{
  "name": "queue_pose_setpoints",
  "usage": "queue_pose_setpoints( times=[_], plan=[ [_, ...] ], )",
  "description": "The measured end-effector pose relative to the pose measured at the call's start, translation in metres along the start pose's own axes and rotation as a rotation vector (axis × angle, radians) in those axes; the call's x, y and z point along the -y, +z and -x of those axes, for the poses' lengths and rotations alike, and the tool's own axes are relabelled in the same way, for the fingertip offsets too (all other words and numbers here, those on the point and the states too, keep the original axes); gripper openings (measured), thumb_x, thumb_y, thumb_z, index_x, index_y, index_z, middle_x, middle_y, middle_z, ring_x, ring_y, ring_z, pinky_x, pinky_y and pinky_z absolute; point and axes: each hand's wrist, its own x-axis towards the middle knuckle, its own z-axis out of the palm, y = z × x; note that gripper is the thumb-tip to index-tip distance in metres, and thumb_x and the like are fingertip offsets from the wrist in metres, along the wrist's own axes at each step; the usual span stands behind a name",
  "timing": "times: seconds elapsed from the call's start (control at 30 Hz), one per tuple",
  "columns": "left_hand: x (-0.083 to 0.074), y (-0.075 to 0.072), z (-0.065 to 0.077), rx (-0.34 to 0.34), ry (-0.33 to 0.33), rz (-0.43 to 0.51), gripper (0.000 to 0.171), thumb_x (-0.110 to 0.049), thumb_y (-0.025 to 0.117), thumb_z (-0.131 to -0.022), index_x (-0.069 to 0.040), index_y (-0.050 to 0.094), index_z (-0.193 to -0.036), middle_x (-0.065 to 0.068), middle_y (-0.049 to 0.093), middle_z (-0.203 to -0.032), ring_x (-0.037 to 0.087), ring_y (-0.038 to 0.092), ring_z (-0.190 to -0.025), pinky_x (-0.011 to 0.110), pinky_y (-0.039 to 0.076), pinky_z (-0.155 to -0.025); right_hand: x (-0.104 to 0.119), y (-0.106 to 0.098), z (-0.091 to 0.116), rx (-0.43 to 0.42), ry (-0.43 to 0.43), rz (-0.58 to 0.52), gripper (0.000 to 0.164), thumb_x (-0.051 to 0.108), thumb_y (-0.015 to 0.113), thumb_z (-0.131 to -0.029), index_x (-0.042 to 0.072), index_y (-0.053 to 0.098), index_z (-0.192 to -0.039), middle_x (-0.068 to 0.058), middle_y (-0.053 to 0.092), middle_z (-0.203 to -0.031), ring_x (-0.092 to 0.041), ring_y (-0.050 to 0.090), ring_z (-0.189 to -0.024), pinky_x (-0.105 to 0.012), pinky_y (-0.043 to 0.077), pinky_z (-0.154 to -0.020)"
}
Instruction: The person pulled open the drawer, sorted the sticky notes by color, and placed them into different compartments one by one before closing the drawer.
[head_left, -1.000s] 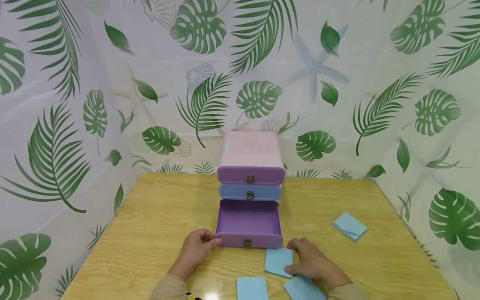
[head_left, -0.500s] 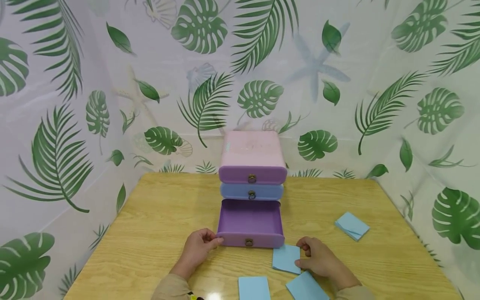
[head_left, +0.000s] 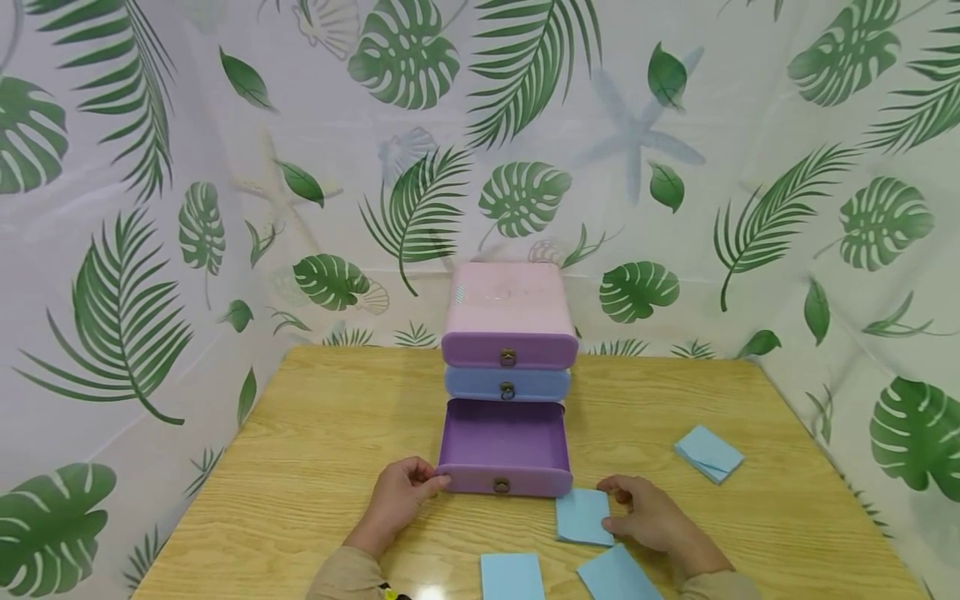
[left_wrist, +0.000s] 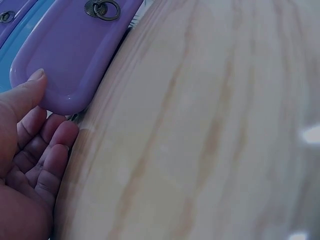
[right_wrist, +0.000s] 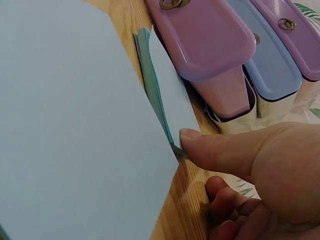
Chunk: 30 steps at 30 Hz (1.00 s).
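A small chest has a pink top and a purple bottom drawer (head_left: 504,442) pulled out, its purple floor in sight. My left hand (head_left: 401,496) holds the left end of that drawer's front, the thumb on its outer face (left_wrist: 60,60) and the fingers curled at its end. By the drawer's right corner lies a stack of light-blue paper (head_left: 582,515). My right hand (head_left: 648,512) holds the stack's right side, its thumb touching the corner in the right wrist view. The right fingertips are partly hidden there.
Two more blue paper stacks lie near the front edge, a middle one (head_left: 512,577) and a right one (head_left: 618,575). Another paper stack (head_left: 708,454) is at the right. Above the pulled-out drawer are a blue drawer (head_left: 507,383) and a purple drawer (head_left: 510,350). Leaf-patterned cloth surrounds the wooden table (head_left: 345,400).
The paper stack in my right hand has slid a little to the right, away from the drawer front, and the hand has moved along with it. My left hand stays at the drawer.
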Motion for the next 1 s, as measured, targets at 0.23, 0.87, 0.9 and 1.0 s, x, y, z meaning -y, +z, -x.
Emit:
queue_pose_setpoints(
  times=[0.23, 0.87, 0.9, 1.0],
  plan=[
    [-0.001, 0.001, 0.001, -0.001, -0.015, -0.008, 0.027, -0.030, 0.079, -0.080, -0.007, 0.064, -0.082, -0.002, 0.061, -0.074, 0.013, 0.055, -0.069, 0.024, 0.046, -0.059, -0.010, -0.007, 0.002, -0.016, 0.030, 0.016, 0.049, 0.017, 0.081, -0.077, 0.011, 0.062, -0.122, -0.007, 0.060, -0.112, -0.027, 0.054, -0.107, -0.050, 0.043, -0.090],
    [0.000, 0.001, 0.002, 0.004, -0.016, 0.011, 0.030, -0.033, 0.079, -0.080, -0.007, 0.063, -0.084, -0.001, 0.059, -0.077, 0.013, 0.055, -0.070, 0.024, 0.046, -0.059, -0.009, -0.012, 0.006, -0.013, 0.057, -0.030, 0.062, 0.034, 0.072, -0.086, -0.003, 0.051, -0.131, -0.008, 0.053, -0.105, -0.023, 0.050, -0.096, -0.041, 0.044, -0.082],
    [0.000, 0.000, 0.002, 0.003, -0.014, 0.007, 0.030, -0.033, 0.079, -0.080, -0.007, 0.063, -0.084, -0.001, 0.059, -0.077, 0.013, 0.055, -0.069, 0.024, 0.046, -0.059, -0.009, -0.012, 0.006, -0.016, 0.062, -0.026, 0.064, 0.034, 0.074, -0.085, -0.003, 0.051, -0.131, -0.008, 0.053, -0.104, -0.023, 0.049, -0.095, -0.040, 0.044, -0.082],
    [0.000, 0.000, 0.003, 0.001, -0.012, 0.001, 0.031, -0.033, 0.079, -0.080, -0.007, 0.063, -0.084, 0.000, 0.059, -0.077, 0.013, 0.055, -0.070, 0.024, 0.046, -0.059, -0.009, -0.011, 0.004, -0.015, 0.066, -0.006, 0.066, 0.033, 0.078, -0.081, -0.002, 0.052, -0.131, -0.007, 0.053, -0.103, -0.022, 0.049, -0.093, -0.039, 0.044, -0.080]
  ],
)
